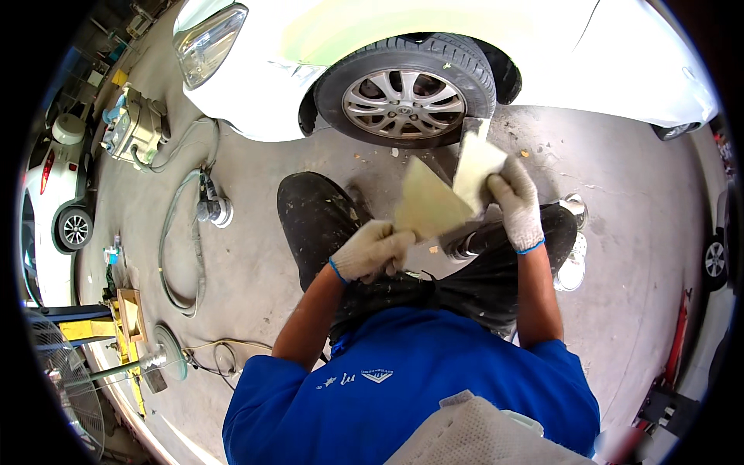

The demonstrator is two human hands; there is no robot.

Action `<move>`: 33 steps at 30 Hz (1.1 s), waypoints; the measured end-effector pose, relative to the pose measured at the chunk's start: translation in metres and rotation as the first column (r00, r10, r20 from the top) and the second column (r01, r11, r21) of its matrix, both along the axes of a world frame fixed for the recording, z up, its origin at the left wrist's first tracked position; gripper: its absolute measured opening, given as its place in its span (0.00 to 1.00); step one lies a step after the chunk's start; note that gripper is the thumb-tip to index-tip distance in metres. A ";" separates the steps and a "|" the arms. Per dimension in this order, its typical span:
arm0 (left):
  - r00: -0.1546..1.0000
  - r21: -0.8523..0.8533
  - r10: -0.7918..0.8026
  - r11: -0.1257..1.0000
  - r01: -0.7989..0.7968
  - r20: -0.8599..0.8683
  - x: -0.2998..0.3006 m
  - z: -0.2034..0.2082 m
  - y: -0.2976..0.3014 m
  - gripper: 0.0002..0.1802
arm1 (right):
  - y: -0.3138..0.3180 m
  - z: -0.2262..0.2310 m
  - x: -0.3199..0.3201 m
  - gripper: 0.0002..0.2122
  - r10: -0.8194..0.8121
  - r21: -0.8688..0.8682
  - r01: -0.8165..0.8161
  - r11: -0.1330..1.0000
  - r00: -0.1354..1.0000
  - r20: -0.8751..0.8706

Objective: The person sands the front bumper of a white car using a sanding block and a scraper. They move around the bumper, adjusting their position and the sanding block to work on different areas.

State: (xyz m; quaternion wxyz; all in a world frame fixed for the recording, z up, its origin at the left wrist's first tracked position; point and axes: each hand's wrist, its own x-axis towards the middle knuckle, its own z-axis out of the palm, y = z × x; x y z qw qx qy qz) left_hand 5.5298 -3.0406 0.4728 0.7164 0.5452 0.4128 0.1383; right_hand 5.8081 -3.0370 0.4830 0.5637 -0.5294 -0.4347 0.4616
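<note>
White knit work gloves with blue cuffs cover both my hands, above my knees. My left hand is closed on the lower edge of a pale yellow putty spreader, broad and roughly triangular. In my right hand is a cream-coloured flat putty scraper, pointing up toward the tyre. The two flat pieces meet or overlap between my hands; I cannot tell whether they touch. Just beyond them is the front wheel of a white car, with a pale greenish patch above its wheel arch.
Shiny round tins stand on the floor beside my right leg. To the left lie a round sander and its looping hose, near a boxy machine. A fan stands lower left. Another white car is parked farther left.
</note>
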 end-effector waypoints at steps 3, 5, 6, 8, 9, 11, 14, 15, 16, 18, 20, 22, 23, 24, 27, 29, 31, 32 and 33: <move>1.000 -0.056 0.016 0.998 -0.016 -0.012 0.011 -0.007 -0.008 0.23 | -0.002 -0.003 -0.004 0.13 0.007 -0.014 -0.008 1.000 0.999 -0.037; 0.997 -0.138 0.075 0.988 -0.072 0.018 0.009 -0.001 -0.005 0.25 | -0.009 -0.005 -0.006 0.18 0.198 -0.053 -0.195 0.979 0.978 0.066; 0.995 -0.136 0.081 0.988 -0.074 0.053 0.009 0.000 -0.005 0.25 | -0.012 -0.007 0.001 0.20 0.339 -0.100 -0.333 0.938 0.939 0.055; 0.988 -0.133 0.094 0.988 -0.078 0.122 0.010 -0.001 -0.008 0.26 | -0.010 -0.027 0.005 0.22 0.103 -0.081 -0.095 0.992 0.990 0.101; 0.999 -0.103 -0.020 0.994 0.023 0.031 0.013 -0.007 -0.008 0.26 | -0.008 -0.019 0.006 0.21 -0.007 -0.167 -0.004 0.986 0.998 -0.066; 0.999 -0.055 -0.048 0.997 0.047 -0.021 0.020 -0.016 -0.014 0.27 | -0.005 -0.016 0.002 0.18 -0.073 -0.107 0.045 0.993 0.959 -0.274; 0.990 -0.048 0.039 0.998 -0.033 0.139 0.010 -0.020 -0.003 0.27 | -0.010 -0.009 -0.006 0.16 0.158 -0.028 -0.157 0.987 0.987 0.014; 0.968 -0.079 0.101 0.993 -0.085 0.231 0.006 -0.020 -0.001 0.27 | -0.012 -0.013 -0.003 0.17 0.192 0.001 -0.195 0.981 0.965 0.177; 0.913 -0.142 0.231 0.971 -0.193 0.336 0.009 -0.020 -0.001 0.27 | -0.012 -0.015 -0.001 0.17 0.217 0.023 -0.238 0.971 0.917 0.336; 0.998 -0.124 0.035 0.992 -0.028 0.052 0.011 -0.002 0.005 0.27 | -0.007 -0.014 0.006 0.18 0.078 -0.147 -0.086 0.985 0.995 -0.059; 0.997 -0.031 -0.075 0.997 0.074 -0.033 0.023 -0.010 -0.005 0.27 | 0.000 -0.001 -0.006 0.21 -0.058 -0.060 0.036 0.998 0.903 -0.425; 0.997 0.000 -0.064 0.998 0.064 -0.046 0.028 -0.009 -0.004 0.27 | 0.001 -0.015 -0.005 0.20 -0.059 -0.084 0.029 0.996 0.924 -0.378; 1.000 -0.020 0.012 1.000 -0.012 -0.013 0.024 -0.004 -0.002 0.27 | -0.004 -0.021 -0.005 0.20 -0.012 -0.098 -0.007 0.995 0.981 -0.192; 0.995 -0.051 0.097 0.994 -0.096 0.017 0.019 -0.003 -0.004 0.27 | -0.007 -0.026 -0.007 0.19 0.092 -0.114 -0.098 0.989 0.994 -0.052; 0.961 -0.055 0.207 0.978 -0.200 0.185 0.018 -0.016 -0.005 0.26 | -0.008 -0.026 -0.006 0.16 0.077 -0.119 -0.073 0.990 0.997 0.025; 0.998 -0.021 0.030 0.999 -0.029 0.049 0.029 -0.004 -0.012 0.27 | -0.001 -0.025 -0.003 0.17 -0.044 -0.225 0.007 0.974 0.986 -0.161; 0.980 -0.007 -0.200 0.980 0.200 0.016 0.037 -0.003 -0.015 0.27 | 0.002 -0.033 -0.006 0.20 0.147 -0.055 -0.150 0.987 0.987 -0.060; 0.989 -0.029 -0.151 0.988 0.151 0.007 0.037 -0.003 -0.013 0.27 | -0.003 -0.039 -0.015 0.21 0.198 -0.099 -0.239 0.966 0.931 -0.306; 0.994 -0.052 -0.108 0.993 0.108 -0.006 0.034 -0.003 -0.008 0.27 | -0.009 -0.045 -0.024 0.23 0.191 -0.146 -0.311 0.939 0.825 -0.531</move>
